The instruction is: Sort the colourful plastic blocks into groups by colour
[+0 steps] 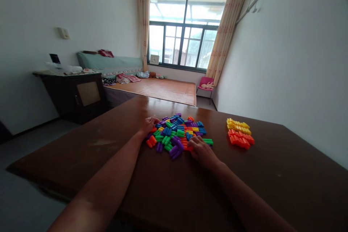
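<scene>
A mixed pile of ribbed plastic building blocks (171, 134) in purple, blue, green, orange and yellow lies on the brown table (152, 188). At the pile's left edge is my left hand (150, 123), its fingers bent in among the blocks; what they pinch, if anything, is hidden. My right hand (200, 149) reaches into the near right side, fingers curled down and closed on an orange block (188, 148). A green block (208, 141) sticks out just beyond that hand. Purple blocks (176, 148) lie to its left.
To the right, yellow blocks (238, 126) and orange blocks (240, 139) sit grouped in joined rows, apart from the pile. Beyond the table are a low bed (168, 88), a dark cabinet (67, 90), a pink chair (205, 82) and a window (187, 29).
</scene>
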Action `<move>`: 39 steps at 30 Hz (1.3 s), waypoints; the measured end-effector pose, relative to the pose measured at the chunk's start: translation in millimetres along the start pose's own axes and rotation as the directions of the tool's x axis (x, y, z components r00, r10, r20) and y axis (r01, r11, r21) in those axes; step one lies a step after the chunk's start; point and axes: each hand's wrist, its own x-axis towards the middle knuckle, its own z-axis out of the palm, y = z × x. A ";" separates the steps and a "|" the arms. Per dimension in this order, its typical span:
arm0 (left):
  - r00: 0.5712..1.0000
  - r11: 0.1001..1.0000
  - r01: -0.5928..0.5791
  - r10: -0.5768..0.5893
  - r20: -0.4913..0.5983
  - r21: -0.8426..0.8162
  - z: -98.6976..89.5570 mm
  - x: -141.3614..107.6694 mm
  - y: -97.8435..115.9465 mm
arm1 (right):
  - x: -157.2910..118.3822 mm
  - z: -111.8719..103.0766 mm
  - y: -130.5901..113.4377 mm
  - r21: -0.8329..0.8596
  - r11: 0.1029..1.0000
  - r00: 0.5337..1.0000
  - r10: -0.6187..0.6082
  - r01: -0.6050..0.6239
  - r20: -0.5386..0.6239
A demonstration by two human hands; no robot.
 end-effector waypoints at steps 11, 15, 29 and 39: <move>0.999 0.999 0.021 -0.021 0.028 -0.034 -2.2 3.7 -3.7 | -2.5 -20.9 13.6 0.357 0.930 0.977 0.008 -0.085 0.212; 0.999 0.998 0.028 -0.026 0.041 -0.062 -3.4 2.8 -2.3 | -4.6 -25.7 7.9 0.328 0.940 0.976 0.020 -0.093 0.218; 0.992 0.991 0.118 -0.114 0.061 -0.069 -5.7 4.0 8.5 | -97.7 -119.1 212.0 0.405 0.677 0.568 0.736 -0.614 -0.368; 0.981 0.979 0.181 -0.172 0.091 -0.099 -5.9 1.3 12.5 | -172.6 -112.1 234.9 0.556 0.514 0.589 0.806 -0.653 -0.054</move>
